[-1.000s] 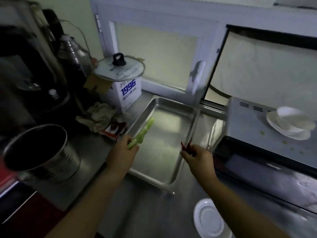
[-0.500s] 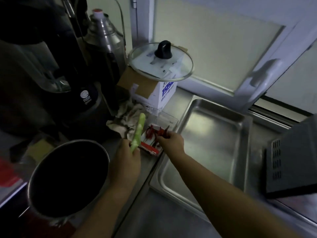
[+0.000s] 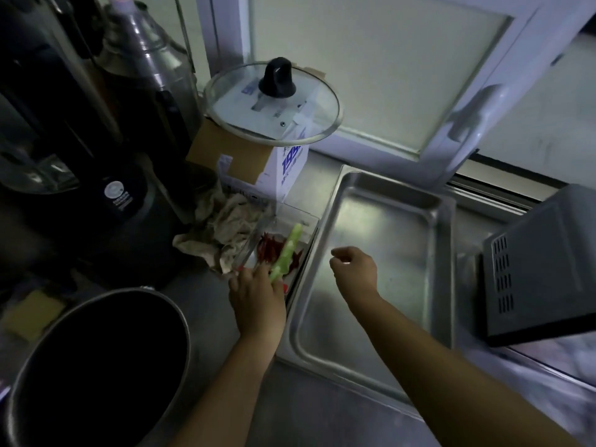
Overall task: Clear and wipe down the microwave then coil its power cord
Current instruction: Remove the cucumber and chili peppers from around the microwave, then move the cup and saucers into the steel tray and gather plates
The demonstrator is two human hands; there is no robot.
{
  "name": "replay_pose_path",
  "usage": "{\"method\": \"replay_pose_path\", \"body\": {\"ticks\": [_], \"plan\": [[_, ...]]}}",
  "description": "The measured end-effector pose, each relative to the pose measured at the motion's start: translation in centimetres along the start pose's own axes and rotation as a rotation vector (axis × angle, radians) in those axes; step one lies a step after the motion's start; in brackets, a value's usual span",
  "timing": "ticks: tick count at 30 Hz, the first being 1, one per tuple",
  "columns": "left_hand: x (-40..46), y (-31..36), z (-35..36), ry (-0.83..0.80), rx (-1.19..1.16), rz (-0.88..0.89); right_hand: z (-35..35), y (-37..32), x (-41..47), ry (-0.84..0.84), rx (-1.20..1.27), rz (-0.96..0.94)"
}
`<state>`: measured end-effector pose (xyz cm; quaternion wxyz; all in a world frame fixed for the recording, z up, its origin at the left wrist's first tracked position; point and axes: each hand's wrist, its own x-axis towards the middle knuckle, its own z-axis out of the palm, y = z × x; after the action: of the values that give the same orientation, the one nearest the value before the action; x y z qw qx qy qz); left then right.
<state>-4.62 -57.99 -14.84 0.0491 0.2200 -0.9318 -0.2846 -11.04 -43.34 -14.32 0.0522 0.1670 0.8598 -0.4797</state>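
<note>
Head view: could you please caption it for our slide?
Left hand lays green stalk beside red chillies; right hand hovers above steel tray.

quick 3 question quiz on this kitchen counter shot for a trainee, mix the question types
1. True or false: the left hand holds the pale green vegetable stalk.
2. Where does the round glass lid with black knob rest? A) on the white cardboard box B) in the steel tray C) on the grey microwave
3. Fill in: the right hand hovers over the steel tray holding ____.

Key: 1 true; 2 A; 3 nothing
</note>
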Motion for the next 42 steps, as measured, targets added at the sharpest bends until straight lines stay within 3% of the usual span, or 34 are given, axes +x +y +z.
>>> {"method": "replay_pose_path", "body": {"ticks": [13,17,21,27,32,37,42], "plan": [[1.4,1.2,1.5,-0.055,0.249,0.107,-5.2,4.9,-2.4,0.044,0.024,0.075],[0.4,3.0,0.8,-0.012,0.149,0.18,-8.0,6.6,-3.9,0.057,0.034,0.072],[-2.5,6.5,1.4,-0.015,0.073,0.387,-11.7,9.8,-6.4,0.142,0.024,0.152],[-7.1,11.4,4.3,-0.162,0.06,0.652,-18.8,16.5,-11.2,0.254,-0.08,0.311],[-11.8,14.6,7.0,-0.291,0.023,0.79,-24.2,20.9,-14.9,0.392,-0.027,0.391],[-17.0,18.6,8.6,-0.421,-0.081,0.895,-29.2,22.5,-16.3,0.447,-0.117,0.348],[-20.7,23.8,8.7,-0.408,-0.19,0.947,-34.5,21.7,-16.4,0.52,-0.163,0.203]]}}
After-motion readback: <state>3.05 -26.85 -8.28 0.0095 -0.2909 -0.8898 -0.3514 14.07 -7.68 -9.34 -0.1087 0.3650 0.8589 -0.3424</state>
